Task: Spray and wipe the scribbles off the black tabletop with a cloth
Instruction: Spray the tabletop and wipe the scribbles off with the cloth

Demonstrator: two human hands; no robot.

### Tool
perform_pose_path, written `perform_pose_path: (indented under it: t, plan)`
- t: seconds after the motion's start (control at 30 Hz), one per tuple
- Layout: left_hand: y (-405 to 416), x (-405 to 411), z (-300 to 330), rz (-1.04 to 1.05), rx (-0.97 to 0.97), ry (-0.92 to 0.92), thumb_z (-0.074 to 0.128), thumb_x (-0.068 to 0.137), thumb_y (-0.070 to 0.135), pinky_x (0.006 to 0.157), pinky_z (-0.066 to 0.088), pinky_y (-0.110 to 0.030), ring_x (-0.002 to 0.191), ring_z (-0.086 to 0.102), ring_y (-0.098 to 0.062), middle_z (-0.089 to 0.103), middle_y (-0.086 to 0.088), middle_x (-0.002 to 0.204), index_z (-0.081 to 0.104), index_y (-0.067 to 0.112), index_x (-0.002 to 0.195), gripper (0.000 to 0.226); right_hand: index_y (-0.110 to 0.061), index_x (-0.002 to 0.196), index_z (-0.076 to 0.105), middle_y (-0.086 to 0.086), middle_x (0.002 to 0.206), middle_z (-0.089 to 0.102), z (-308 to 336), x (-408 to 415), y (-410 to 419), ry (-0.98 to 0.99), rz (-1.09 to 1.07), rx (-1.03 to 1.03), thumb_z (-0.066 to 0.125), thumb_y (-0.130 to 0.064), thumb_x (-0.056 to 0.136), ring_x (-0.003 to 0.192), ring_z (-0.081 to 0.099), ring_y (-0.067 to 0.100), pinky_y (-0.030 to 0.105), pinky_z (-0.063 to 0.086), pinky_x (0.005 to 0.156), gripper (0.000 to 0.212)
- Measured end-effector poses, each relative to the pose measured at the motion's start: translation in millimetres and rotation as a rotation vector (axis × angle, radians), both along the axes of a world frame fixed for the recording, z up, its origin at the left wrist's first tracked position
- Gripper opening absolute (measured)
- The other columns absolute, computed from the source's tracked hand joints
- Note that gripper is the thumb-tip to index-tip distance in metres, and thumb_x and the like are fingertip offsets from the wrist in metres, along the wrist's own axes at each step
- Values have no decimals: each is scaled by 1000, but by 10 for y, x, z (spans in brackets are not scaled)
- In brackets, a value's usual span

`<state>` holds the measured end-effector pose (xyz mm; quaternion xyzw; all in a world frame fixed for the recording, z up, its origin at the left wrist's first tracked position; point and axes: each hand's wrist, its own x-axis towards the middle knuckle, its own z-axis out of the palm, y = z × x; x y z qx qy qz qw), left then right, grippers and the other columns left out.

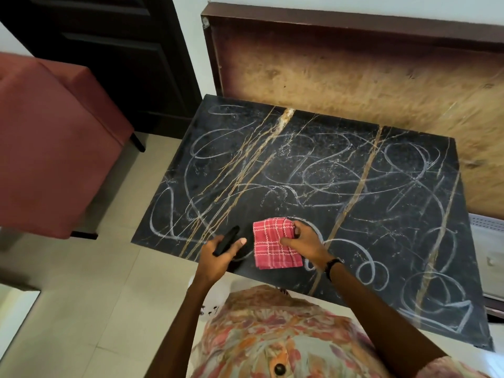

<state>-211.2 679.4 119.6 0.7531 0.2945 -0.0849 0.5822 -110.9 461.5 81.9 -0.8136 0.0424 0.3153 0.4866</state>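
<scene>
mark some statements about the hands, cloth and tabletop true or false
1. The right hand grips the red checked cloth. True.
2. The left hand is empty. False: it holds a black sprayer.
3. The black tabletop is wiped clean. False: white scribbles cover most of it.
4. The cloth lies near the tabletop's near edge. True.
5. A red chair stands beside the table. True.
</scene>
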Motion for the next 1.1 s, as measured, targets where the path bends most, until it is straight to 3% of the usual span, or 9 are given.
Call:
perform_pose_path:
  t: [0.2, 0.33, 0.4, 0.5, 0.57, 0.63, 0.73, 0.87, 1.1]
  plan:
    - [848, -135, 205, 153, -73, -131, 67, 81, 36, 40, 37, -27, 41, 43, -16, 58, -16, 67, 68, 14, 90, 24, -12, 116, 61, 3, 109, 65, 536, 44, 705, -246, 181, -51, 75, -12, 78, 96, 62, 17, 21, 47, 83, 40]
    - [1425, -145, 275, 209, -67, -201, 65, 79, 41, 42, 34, -28, 36, 36, -14, 45, -13, 51, 65, 4, 82, 36, -16, 119, 59, 2, 112, 57, 686, -10, 1503, -705, 322, -148, 68, -21, 85, 89, 61, 21, 33, 52, 80, 36]
    - [1686, -121, 278, 208, -49, -238, 64, 80, 38, 41, 34, -27, 36, 35, -16, 40, -15, 49, 63, 1, 81, 37, -17, 129, 52, 6, 126, 51, 561, -141, 1914, -783, 507, -237, 61, -16, 89, 93, 62, 26, 38, 57, 78, 41]
    - [1995, -74, 284, 166, -1, -268, 63, 84, 33, 40, 36, -26, 36, 38, -17, 45, -28, 53, 61, 3, 77, 32, -16, 123, 57, 9, 126, 56, 179, -429, 2292, -845, 799, -340, 69, -18, 82, 104, 62, 30, 39, 61, 70, 44]
    - [2176, -62, 293, 158, 12, -276, 61, 87, 29, 41, 36, -26, 35, 39, -15, 51, -33, 62, 62, 4, 79, 27, -20, 118, 62, 5, 122, 61, -22, -599, 2372, -810, 934, -412, 63, -38, 82, 112, 60, 28, 45, 57, 86, 40]
    - [2315, -67, 291, 160, -2, -275, 60, 87, 27, 41, 36, -25, 36, 38, -14, 55, -35, 70, 62, 4, 82, 23, -22, 119, 60, 1, 123, 61, -82, -649, 2381, -803, 910, -438, 44, -53, 89, 118, 57, 27, 47, 42, 103, 45]
    - [2452, -74, 262, 142, -4, -259, 60, 85, 34, 43, 38, -27, 38, 39, -16, 56, -36, 72, 63, 8, 82, 26, -19, 132, 51, 6, 138, 53, -86, -501, 2428, -828, 858, -498, 25, -53, 98, 130, 48, 28, 47, 34, 109, 55]
    - [2561, -45, 239, 125, 12, -231, 61, 86, 31, 43, 38, -28, 37, 40, -18, 56, -36, 72, 64, 12, 78, 21, -27, 148, 28, 4, 156, 29, -260, -324, 2522, -780, 1021, -536, 25, -56, 99, 145, 19, 30, 55, 11, 116, 57]
    - [2719, -32, 363, 132, 47, -251, 59, 89, 28, 42, 39, -27, 35, 39, -11, 56, -36, 70, 62, 54, 72, 31, -32, 147, 27, 2, 156, 29, -382, -51, 2693, -761, 1028, -602, 25, -58, 97, 146, 17, 30, 62, 13, 115, 57]
